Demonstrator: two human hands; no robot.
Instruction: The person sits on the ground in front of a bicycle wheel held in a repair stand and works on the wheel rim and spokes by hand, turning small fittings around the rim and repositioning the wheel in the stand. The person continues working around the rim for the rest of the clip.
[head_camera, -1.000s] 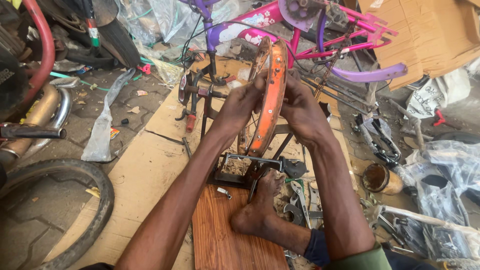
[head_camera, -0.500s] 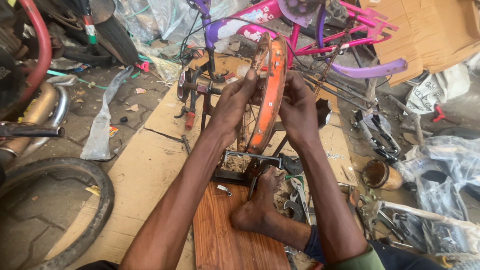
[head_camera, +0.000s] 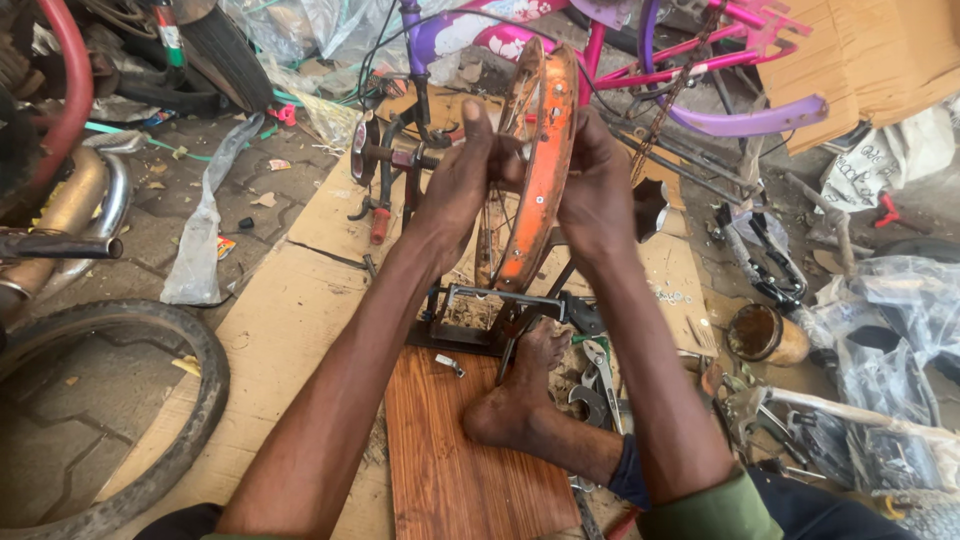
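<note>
Wheel rim (head_camera: 535, 170) standing upright in the stand (head_camera: 480, 320) | we're clasping it, left hand (head_camera: 460, 175) and right hand (head_camera: 598, 185) flanking | judging it stiff, light, rusty; gripping the rim edges.

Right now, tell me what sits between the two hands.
In the head view, the orange bicycle wheel rim stands upright between the left hand and the right hand. Both hands press against it, one on each side.

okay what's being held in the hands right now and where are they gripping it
Both hands grip the orange wheel rim standing upright in a metal stand: left hand on its left side, right hand on its right.
</note>
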